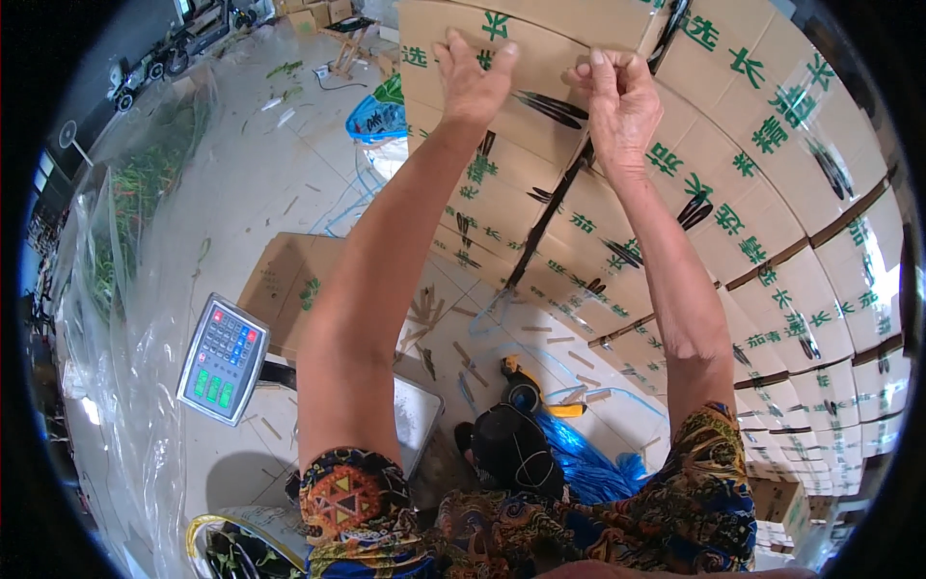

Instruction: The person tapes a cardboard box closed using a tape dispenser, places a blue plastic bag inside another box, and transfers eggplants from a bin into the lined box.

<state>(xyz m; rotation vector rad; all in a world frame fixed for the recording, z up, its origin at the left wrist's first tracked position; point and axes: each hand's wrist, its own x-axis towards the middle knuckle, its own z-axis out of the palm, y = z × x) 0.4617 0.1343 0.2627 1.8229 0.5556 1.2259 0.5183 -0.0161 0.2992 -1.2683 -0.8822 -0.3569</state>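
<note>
Both my arms reach up to a tall stack of printed cardboard boxes [714, 145]. My left hand [475, 87] lies on the face of an upper box [434, 24], its fingers spread. To its right my right hand [622, 111] is at the same box, fingers bent and drawn together near the thumb; what they pinch, if anything, is too small to make out. Between and just below my hands a dark eggplant picture is printed on the cardboard. A dark vertical gap runs down between the boxes below my right hand.
Below are a scale display [220, 357], its metal platform [415, 434], a flat cardboard piece [275, 289], a yellow-black tool [569, 410], blue plastic strands [588, 463] and a container of eggplants [246, 550]. Clear plastic sheeting [125, 318] covers plants at left. A blue bag [376, 121] lies behind.
</note>
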